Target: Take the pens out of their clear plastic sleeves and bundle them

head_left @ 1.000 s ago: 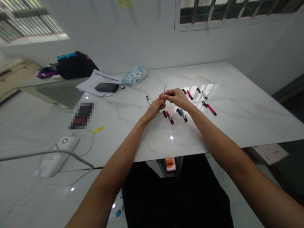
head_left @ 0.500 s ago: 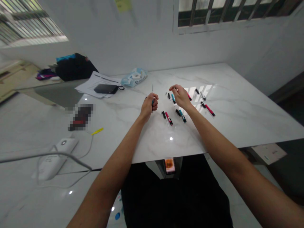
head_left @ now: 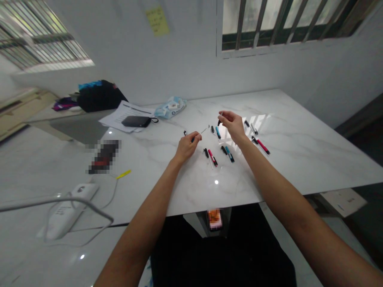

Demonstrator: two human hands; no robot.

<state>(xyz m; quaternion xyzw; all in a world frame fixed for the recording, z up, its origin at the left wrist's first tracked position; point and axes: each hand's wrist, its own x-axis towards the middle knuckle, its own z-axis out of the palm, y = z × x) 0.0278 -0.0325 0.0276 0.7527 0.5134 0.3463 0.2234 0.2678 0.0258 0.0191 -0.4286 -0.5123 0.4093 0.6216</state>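
My left hand (head_left: 188, 146) is closed on a pen, and the pen's thin refill tip (head_left: 205, 130) points up and to the right. Most of this pen is hidden by the fingers. Above the table, the fingertips of my right hand (head_left: 232, 125) pinch a small black pen part (head_left: 219, 122). Between the hands lie a small black piece and a teal pen barrel (head_left: 218, 132). Nearer to me are a red pen barrel (head_left: 212, 158) with a black part and a clear refill, and another teal barrel (head_left: 229, 154) beside a black part.
Right of my hands lie a white pen (head_left: 254, 128) and a red pen barrel (head_left: 263, 146) with black parts. A wipes pack (head_left: 170, 107), papers (head_left: 118, 113) and a black phone-like device (head_left: 136, 121) sit at the back left. A white power strip (head_left: 72, 207) with a cable lies at left.
My right hand has risen from among the pens and now pinches a black part. My left hand has turned, tilting its refill from upright toward the right. The view has tipped up slightly.
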